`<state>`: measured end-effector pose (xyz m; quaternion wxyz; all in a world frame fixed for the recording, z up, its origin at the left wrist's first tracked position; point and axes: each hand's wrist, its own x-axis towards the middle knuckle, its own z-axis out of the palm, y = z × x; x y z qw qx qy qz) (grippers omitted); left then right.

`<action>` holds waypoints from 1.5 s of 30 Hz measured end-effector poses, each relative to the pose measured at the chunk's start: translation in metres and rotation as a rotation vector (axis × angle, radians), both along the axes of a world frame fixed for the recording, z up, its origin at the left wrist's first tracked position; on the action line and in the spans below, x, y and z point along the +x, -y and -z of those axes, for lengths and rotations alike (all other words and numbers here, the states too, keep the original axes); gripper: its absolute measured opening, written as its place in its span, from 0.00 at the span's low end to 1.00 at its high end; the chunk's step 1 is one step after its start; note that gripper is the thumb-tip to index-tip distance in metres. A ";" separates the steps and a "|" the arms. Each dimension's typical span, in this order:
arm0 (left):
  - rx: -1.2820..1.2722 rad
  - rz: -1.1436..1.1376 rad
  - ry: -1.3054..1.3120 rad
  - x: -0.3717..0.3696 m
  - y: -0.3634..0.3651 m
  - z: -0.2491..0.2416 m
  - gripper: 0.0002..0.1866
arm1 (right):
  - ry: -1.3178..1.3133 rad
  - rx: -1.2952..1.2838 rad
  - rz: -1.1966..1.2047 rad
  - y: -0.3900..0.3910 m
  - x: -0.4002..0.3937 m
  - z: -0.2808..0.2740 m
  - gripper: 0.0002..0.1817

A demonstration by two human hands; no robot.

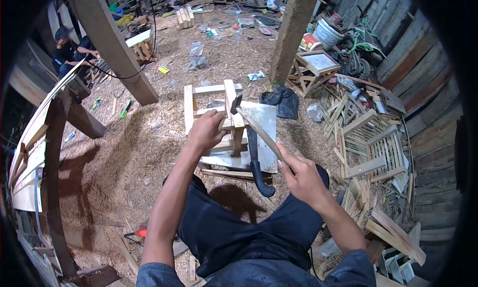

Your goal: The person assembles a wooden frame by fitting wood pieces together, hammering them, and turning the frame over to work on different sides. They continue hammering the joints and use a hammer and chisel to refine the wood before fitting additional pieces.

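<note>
A hammer with a dark head and a long wooden handle is held in my right hand, its fingers wrapped round the lower handle. The hammer head is over the corner of a small wooden frame made of pale battens. My left hand is closed on the near side of this frame, beside the hammer head; its fingertips are partly hidden. Under the frame lies a white board. A machete with a black curved handle rests on that board, between my knees.
Wood shavings cover the floor. A long workbench stands at the left, and posts rise ahead. Slatted wooden pieces and offcuts lie at the right, near a small stool. Another person sits at the far left.
</note>
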<state>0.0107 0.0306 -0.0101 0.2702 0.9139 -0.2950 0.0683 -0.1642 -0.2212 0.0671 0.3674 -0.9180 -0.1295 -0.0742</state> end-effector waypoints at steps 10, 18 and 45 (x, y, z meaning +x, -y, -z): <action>-0.009 -0.001 -0.080 0.001 0.000 -0.003 0.20 | -0.004 0.022 -0.020 -0.001 0.003 0.000 0.26; 0.109 0.220 0.057 0.018 -0.030 -0.023 0.20 | -0.008 0.016 -0.013 -0.002 -0.001 -0.006 0.26; -0.174 -0.018 -0.007 0.002 -0.050 0.012 0.19 | -0.041 0.026 -0.006 -0.003 0.001 -0.007 0.27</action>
